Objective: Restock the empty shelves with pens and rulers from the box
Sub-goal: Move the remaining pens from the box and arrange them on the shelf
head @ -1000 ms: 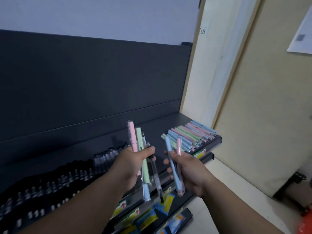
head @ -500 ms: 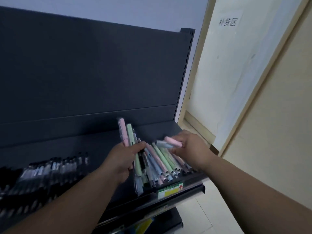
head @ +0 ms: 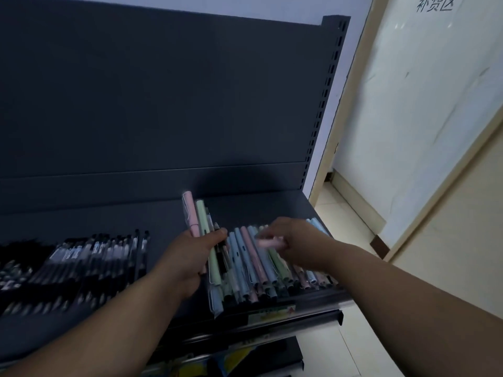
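Note:
My left hand (head: 190, 259) grips a bundle of pens (head: 202, 224) above the dark shelf (head: 114, 221): a pink one, a green one and some clear or dark ones stick up past my fingers. My right hand (head: 296, 244) pinches a pink pen (head: 268, 242) that lies crosswise just over the row of pastel pens (head: 255, 265) on the shelf's right end. The pink pen is blurred. The box and rulers are out of view.
A row of black pens (head: 81, 257) lies on the left of the same shelf. A price label (head: 272, 312) sits on the front rail. Lower shelves hold colourful packs (head: 239, 357). A cream door frame (head: 351, 104) stands right of the shelving.
My right hand has carried its pens from in front of my body over to the pastel row on the shelf. My view has shifted closer to the shelf; the left hand still holds its bundle.

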Tool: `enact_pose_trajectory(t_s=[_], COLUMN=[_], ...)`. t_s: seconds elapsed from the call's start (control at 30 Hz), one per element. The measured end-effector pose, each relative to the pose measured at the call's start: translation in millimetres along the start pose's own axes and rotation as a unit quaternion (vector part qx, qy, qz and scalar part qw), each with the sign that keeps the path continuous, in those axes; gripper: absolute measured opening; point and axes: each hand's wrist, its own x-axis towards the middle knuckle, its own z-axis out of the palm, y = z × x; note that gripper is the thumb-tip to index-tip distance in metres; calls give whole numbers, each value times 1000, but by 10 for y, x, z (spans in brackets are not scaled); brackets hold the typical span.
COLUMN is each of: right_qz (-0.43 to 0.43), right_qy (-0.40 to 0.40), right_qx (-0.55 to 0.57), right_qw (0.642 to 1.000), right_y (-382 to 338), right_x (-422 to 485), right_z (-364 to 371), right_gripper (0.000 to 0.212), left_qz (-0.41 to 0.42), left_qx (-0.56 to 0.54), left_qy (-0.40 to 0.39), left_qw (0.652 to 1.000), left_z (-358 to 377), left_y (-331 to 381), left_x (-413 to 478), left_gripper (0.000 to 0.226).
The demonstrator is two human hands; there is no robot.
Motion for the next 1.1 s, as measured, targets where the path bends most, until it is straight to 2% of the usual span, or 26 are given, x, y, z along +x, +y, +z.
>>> enact_pose_trajectory(t_s=[0.1,0.17,0.2,0.27,0.33,0.4,0.43,0.5,0.6,0.7,0.77,0.8,0.87,0.97,1.0,1.03,1.1], right_qz=[143,254,285,311,310,321,328,344,341,323,319,326,333,251,226,212,209], right_qy=[37,-10,-26,-5,48,83,92,102,117,133,104,96,118,229,233,200,61], right_qx=[57,117,191,362,463,505,505,470,406,191,49,28,21,27,77,158,329], right_qw=[987,960,939,879,829,797,793,807,840,917,941,940,935,940,943,943,919], right_y=[-10,-12,-17,-59,-90,-61,-45,-23,-27,-62,-46,-37,-63,-257,-375,-512,-796], right_x=[5,8,0,-7,-10,8,9,9,-2,9,33,46,45,26,10,-12,-73], right_z=[-142,-234,-258,-273,-258,-212,-192,-172,-146,-18,125,193,258,214,197,189,217], right_gripper=[29,40,38,21,11,18,25,38,36,45,41,38,38,31,31,34,40], left_qz=[2,-2,-3,-2,-3,-2,-4,-7,-7,-19,-30,-34,-38,-36,-32,-27,-6], left_qx=[3,1,2,1,-2,-6,-5,-9,-16,-28,-38,-41,-47,-53,-58,-64,-70], left_qy=[-2,-4,-7,-17,-27,-29,-28,-31,-37,-46,-60,-69,-80,-92,-93,-92,-83], left_qw=[1000,1000,1000,1000,1000,1000,1000,999,999,998,997,996,995,994,993,993,994], left_z=[-20,-37,-46,-62,-83,-116,-127,-148,-161,-177,-181,-178,-177,-189,-189,-191,-190], left_y=[-15,-35,-42,-38,-20,-8,0,30,60,92,106,117,136,148,157,173,215], left_x=[14,17,13,5,-9,-4,-1,-6,-9,-12,-11,-18,-35,-40,-40,-38,-32], left_gripper=[15,23,23,19,15,16,17,15,14,18,21,20,17,16,17,17,17])
